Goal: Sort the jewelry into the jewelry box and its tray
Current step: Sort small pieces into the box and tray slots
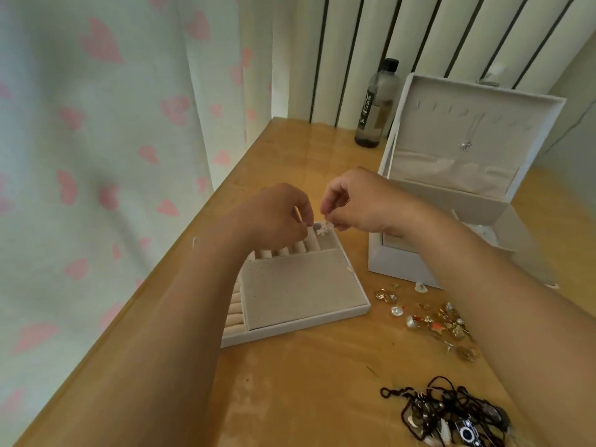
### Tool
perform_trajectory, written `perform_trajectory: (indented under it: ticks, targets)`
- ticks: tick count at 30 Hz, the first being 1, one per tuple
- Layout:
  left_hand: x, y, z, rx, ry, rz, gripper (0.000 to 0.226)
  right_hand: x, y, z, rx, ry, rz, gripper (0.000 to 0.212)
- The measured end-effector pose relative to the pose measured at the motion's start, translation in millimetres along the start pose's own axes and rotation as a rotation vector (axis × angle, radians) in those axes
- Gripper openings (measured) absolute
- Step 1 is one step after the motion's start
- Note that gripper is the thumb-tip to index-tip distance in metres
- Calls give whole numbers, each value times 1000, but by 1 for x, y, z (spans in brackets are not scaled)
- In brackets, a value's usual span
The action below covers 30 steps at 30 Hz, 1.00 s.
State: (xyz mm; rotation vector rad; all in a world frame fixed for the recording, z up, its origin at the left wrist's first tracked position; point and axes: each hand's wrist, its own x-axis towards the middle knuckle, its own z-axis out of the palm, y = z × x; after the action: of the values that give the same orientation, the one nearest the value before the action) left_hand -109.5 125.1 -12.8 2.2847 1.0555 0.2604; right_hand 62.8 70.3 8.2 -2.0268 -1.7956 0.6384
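Nearest the viewer, at the right of the wooden surface (306,388), lies a tangle of dark cord necklaces (451,411) with pale and dark pendants. Just beyond it is a loose pile of gold earrings (432,321), partly hidden by the right forearm. A single pale piece (421,287) lies between this pile and the jewelry box.

The tray (300,330) rests flat on the surface, left of the pile and apart from the box. A flat beige pad (296,291) fills its near right section. Cream ring rolls (292,250) line the far side and the left side.

Both hands are held over the far end of the tray, fingertips close together. The left hand (274,217) has its grip closed: thumb and forefinger pinch a small pale piece (305,223), too small to identify. The right hand (358,201) also has its grip closed, pinching a flower earring (322,230), white, which hangs just above the far ring rolls.

The jewelry box (400,262) stands right of the tray, white, with its lid (483,101) raised upright. Its interior is largely hidden by the right arm. A thin necklace (466,145) hangs from the hooks inside the lid, above a gathered fabric pocket.

A dark bottle (374,104) with a black cap stands behind the box at the far edge. A curtain (96,150) printed with pink hearts hangs on the left; a striped wall (435,37) closes the far side.
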Motion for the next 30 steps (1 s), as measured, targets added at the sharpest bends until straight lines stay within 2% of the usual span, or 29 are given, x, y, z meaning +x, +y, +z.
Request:
perform_trajectory:
  ticks: [5,10,16,23,26,30]
  targets:
    - [17,-1,5,-30,-14,-4,14,6,7,6,-96,26,4,19]
    - [24,-8,6,-69,-32,-18,12,5,14,11,-62,33,-34,16]
    - [28,-9,7,-45,-3,-10,13,0,20,11,-194,85,-98,30]
    - [26,-2,0,-67,16,6,13,-7,18,19,-353,-57,-110,44]
    - [25,0,0,-86,9,5,14,-8,16,16,-344,-75,-107,40]
    - [25,-1,-3,-92,5,-13,13,-9,19,14,-313,-6,-118,35]
